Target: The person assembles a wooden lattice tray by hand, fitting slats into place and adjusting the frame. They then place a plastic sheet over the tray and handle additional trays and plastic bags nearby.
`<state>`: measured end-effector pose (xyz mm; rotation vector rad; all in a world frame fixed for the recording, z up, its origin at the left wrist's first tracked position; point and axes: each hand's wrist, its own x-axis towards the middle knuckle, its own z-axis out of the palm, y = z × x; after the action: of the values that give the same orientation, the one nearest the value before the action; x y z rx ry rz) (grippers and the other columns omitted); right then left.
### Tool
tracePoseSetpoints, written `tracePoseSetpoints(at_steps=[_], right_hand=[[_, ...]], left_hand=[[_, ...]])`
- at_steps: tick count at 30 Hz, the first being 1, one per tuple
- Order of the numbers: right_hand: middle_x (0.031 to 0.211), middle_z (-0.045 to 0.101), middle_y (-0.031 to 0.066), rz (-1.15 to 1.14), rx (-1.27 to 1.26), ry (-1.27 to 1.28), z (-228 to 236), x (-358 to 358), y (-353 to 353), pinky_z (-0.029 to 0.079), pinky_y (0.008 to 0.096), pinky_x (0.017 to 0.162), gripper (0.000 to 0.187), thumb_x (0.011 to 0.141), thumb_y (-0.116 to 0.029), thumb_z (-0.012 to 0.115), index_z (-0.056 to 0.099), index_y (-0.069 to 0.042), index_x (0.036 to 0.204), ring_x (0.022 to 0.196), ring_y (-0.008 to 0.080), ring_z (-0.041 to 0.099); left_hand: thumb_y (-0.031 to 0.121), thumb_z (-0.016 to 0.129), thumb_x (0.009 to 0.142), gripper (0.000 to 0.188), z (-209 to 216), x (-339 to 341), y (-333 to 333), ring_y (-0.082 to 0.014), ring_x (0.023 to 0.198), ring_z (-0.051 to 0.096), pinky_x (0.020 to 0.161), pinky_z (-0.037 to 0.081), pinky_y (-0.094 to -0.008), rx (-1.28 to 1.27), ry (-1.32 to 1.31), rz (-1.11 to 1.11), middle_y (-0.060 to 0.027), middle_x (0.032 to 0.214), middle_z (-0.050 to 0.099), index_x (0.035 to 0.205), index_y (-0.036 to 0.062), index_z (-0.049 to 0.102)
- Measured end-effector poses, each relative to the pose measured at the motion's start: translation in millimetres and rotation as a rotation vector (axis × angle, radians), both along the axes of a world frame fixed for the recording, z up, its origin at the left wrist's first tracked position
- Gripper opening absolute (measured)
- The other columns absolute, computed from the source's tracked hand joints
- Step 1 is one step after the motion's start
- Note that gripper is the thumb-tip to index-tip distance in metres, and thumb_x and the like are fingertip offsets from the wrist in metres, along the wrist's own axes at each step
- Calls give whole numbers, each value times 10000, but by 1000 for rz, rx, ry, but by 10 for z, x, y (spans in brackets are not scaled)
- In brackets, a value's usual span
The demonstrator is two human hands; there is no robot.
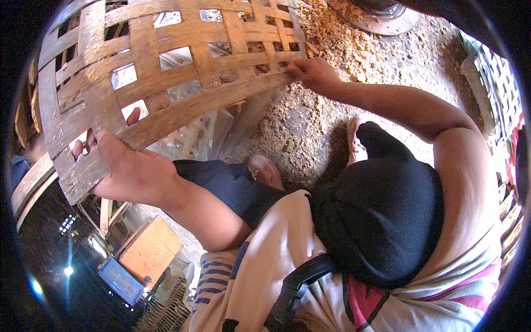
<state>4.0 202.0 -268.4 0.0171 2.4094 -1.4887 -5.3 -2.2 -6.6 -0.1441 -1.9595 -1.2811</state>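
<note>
- Here, a woven bamboo basket point(166, 72) is filling the upper left of the frame, its wide flat strips crossing with square gaps between them.
- The left hand point(130, 171) is gripping the basket's lower edge at left centre: the thumb is lying along the outer face of a strip, and the fingertips point(83, 145) are poking through the gaps from behind, so the fingers are closed around the weave.
- The right hand point(312, 73) is reaching to the basket's right edge at upper centre, its fingers curled and pinching the end of a long diagonal strip point(221, 99).
- A sheet of clear plastic point(210, 138) is showing through the gaps and hanging just below the basket.
- Sawdust-like shavings point(332, 50) are covering the ground at upper centre and right.
- The person's feet in pale sandals point(265, 170) are resting on that ground near the middle.
- A brown wooden box point(150, 249) and a blue crate point(120, 279) are sitting at lower left.
</note>
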Motion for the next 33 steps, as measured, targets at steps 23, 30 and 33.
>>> tracePoseSetpoints(at_steps=[23,30,33], right_hand=[[715,587,-33,209,-497,-166,334,-324,-173,372,239,561,375,934,-425,573,674,-86,1060,589,67,456],[698,577,24,133,-83,408,58,-201,-187,439,290,641,345,973,-363,527,603,-36,898,665,123,549],[699,564,47,32,83,447,-44,-264,-42,436,311,630,362,966,-362,541,560,-27,830,660,140,542]], left_hand=[[124,578,939,207,-149,-41,-349,-131,637,581,508,436,-166,-335,223,-250,-104,869,624,1025,-64,592],[109,569,923,236,-74,-56,-417,-180,759,621,579,489,-229,-431,174,-347,-127,969,611,1072,-72,546],[138,656,854,351,-198,-85,-232,-215,816,640,593,586,-324,-127,180,-197,-139,1015,599,1117,-30,493]])
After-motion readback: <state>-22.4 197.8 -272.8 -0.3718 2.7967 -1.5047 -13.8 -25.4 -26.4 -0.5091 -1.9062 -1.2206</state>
